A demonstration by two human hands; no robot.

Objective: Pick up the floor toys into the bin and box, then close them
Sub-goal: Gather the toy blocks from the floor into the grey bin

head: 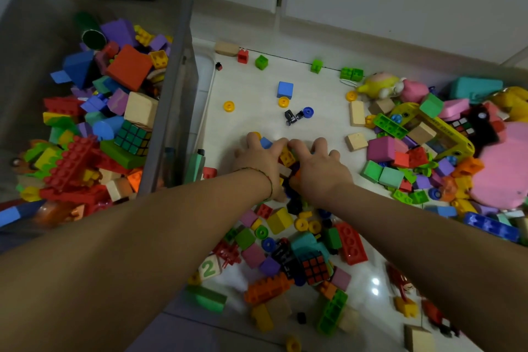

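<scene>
Your two forearms reach forward and down from the bottom edge of the view and converge at mid-floor. Your left hand (257, 163) and right hand (320, 168) lie side by side, palms down, knuckles up, index fingers almost meeting. A thin thread bracelet (267, 177) circles your left wrist.

Task items, condition noted: the floor toys are mixed plastic bricks, foam blocks, wooden blocks and small wheels in many colours. They lie on the pale floor (257, 88) in three groups: a heap of blocks (287, 157) directly under your hands, a loose spread nearer to you that includes a puzzle cube (315, 268) and a red brick (351, 243), and a dense pile at the right around a yellow frame (411, 111). A blue cube (285, 90) sits apart, beyond your hands. The grey bin (187, 37) stands at the left, open, well filled with blocks and a second puzzle cube (133, 137).

Grip: the fingers of both hands are spread and bent down over the heap of blocks, cupping it from either side. A yellow brick (286, 155) shows in the gap between your hands. Whether the heap is lifted or rests on the floor cannot be told
</scene>
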